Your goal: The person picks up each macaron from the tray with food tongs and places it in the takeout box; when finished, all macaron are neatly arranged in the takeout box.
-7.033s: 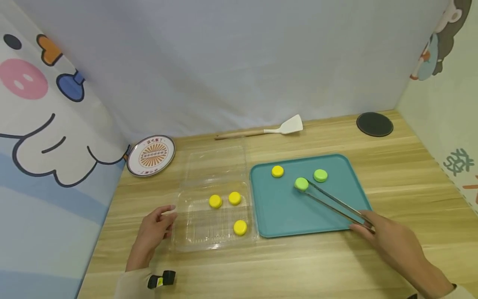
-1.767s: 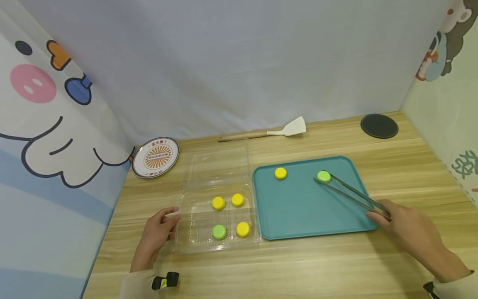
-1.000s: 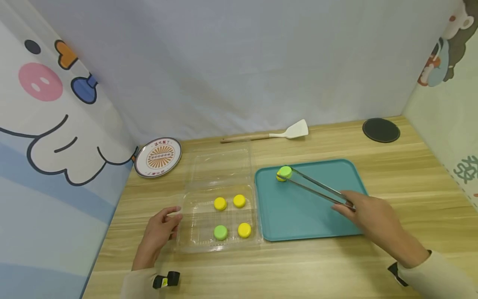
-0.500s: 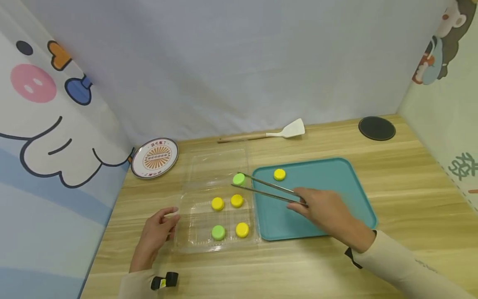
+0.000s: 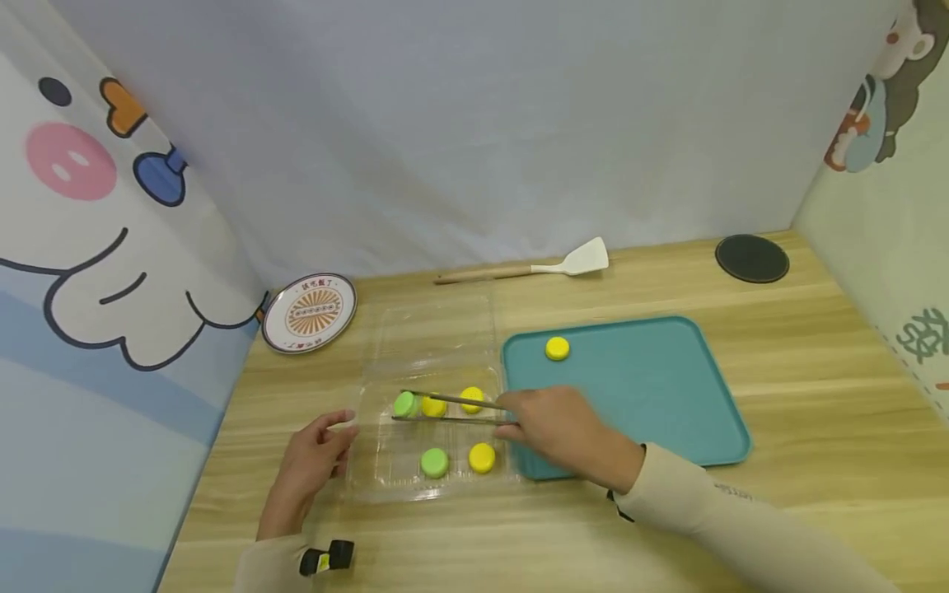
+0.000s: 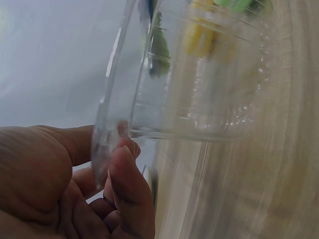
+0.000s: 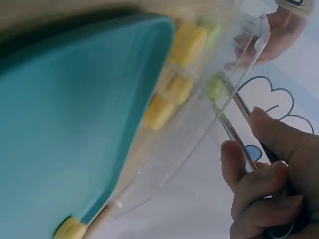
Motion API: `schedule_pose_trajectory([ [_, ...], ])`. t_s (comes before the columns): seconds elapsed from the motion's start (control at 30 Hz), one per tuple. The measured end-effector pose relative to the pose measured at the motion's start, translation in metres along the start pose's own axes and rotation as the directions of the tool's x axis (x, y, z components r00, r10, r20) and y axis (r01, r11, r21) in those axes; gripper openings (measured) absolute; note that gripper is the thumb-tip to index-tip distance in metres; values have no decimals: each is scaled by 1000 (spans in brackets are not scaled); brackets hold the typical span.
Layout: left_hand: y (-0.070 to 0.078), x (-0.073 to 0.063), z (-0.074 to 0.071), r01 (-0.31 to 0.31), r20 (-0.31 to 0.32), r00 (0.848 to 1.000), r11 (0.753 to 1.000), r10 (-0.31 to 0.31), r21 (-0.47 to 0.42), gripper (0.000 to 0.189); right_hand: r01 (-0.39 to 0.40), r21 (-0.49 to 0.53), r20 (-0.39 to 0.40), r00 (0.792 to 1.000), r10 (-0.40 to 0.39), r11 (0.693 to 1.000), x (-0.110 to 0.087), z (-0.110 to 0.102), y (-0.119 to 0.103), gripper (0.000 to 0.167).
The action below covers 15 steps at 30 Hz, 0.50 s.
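My right hand (image 5: 563,432) grips metal tongs (image 5: 452,420), their tips around a green macaron (image 5: 405,403) over the back left of a clear plastic box (image 5: 426,494). Inside the box are another green macaron (image 5: 434,463) at the front and three yellow macarons, one (image 5: 482,458) beside it and two in the back row, partly behind the tongs. At the box's left side my left hand (image 5: 315,453) pinches its rim between thumb and fingers, as the left wrist view shows. One yellow macaron (image 5: 558,348) lies on the teal tray (image 5: 645,395).
The box's clear lid (image 5: 433,325) lies open behind it. Further back are a spatula (image 5: 582,258) with a wooden handle, a patterned plate (image 5: 310,313) at left and a black round mat (image 5: 752,258) at right. A curtain closes off the table's back.
Over these seconds one green macaron went from tray to box. The tongs then picked up the second green macaron and carried it left over the box. My left hand stayed at the box's side.
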<state>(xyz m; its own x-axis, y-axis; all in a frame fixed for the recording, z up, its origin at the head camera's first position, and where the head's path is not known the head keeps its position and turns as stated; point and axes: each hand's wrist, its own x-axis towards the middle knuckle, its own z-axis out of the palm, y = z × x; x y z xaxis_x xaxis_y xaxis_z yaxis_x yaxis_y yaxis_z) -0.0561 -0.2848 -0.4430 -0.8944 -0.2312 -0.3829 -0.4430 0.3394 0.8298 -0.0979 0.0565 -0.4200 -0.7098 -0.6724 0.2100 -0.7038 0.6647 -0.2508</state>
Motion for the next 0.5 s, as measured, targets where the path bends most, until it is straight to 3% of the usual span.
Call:
schedule_pose_trajectory([
  [0.2,-4,-3,0,-3,-3,1000,1000,3,2,39,-13,6,112,994,12,1000,21,5,-18,26],
  [0.5,0,-2,-1,-22,9,1000,1000,22,3,39,-1,-62,113,994,8,998,33,10,-23,32],
])
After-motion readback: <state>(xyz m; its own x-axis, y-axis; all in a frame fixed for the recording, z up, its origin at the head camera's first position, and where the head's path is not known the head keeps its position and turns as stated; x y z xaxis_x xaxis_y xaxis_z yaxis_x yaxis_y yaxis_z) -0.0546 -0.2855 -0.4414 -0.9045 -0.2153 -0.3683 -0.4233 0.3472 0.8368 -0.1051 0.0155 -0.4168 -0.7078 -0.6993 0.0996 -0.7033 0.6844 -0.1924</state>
